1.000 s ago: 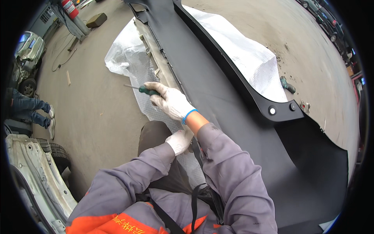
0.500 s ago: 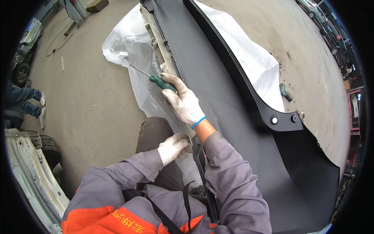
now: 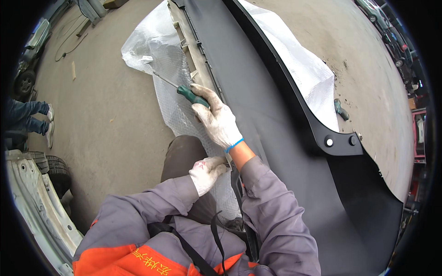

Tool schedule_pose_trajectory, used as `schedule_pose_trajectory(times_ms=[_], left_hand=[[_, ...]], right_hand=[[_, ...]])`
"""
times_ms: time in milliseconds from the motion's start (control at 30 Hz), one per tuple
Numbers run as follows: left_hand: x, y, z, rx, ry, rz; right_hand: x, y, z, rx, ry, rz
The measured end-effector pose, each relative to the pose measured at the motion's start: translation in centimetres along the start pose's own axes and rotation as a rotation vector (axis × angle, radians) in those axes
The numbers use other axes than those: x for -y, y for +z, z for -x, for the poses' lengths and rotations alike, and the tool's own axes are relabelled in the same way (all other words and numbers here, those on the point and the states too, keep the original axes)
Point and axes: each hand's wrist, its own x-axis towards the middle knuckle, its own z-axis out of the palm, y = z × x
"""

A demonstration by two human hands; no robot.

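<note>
Head view looks down on a person in a grey and orange work suit, crouched over a black bumper [image 3: 276, 119] that lies on the floor [image 3: 106, 115]. The right hand [image 3: 216, 117], in a white glove, is curled tight around the green handle of a screwdriver [image 3: 184, 92]; its thin shaft points up and to the left, with the tip over the bubble wrap [image 3: 156, 55] beside the bumper's pale inner edge. The left hand [image 3: 207, 172], also gloved, is loosely curled near the knee, its fingers at the lower edge of the wrap next to the right forearm; whether it pinches anything cannot be told. The wrap is spread under the bumper and shows on both sides of it. A small dark tool [image 3: 340, 109] lies on the floor past the bumper's far side. At the left rim are a tyre [image 3: 53, 170], a white car panel [image 3: 32, 207] and another person's legs [image 3: 27, 117].
</note>
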Motion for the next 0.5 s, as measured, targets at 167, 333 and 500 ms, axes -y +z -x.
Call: schedule_pose_trajectory(times_ms=[167,333,500], left_hand=[[0.5,0.9,-0.5,0.031,-0.347,0.691],[-1.1,1.8,-0.7,-0.045,-0.246,0.498],[-1.6,1.7,-0.7,-0.053,-0.221,0.31]], right_hand=[[-0.5,-0.1,0.3,-0.075,0.008,-0.152],[-1.2,-0.2,0.1,-0.084,0.016,-0.18],[-2.3,0.0,0.3,-0.086,-0.019,-0.233]])
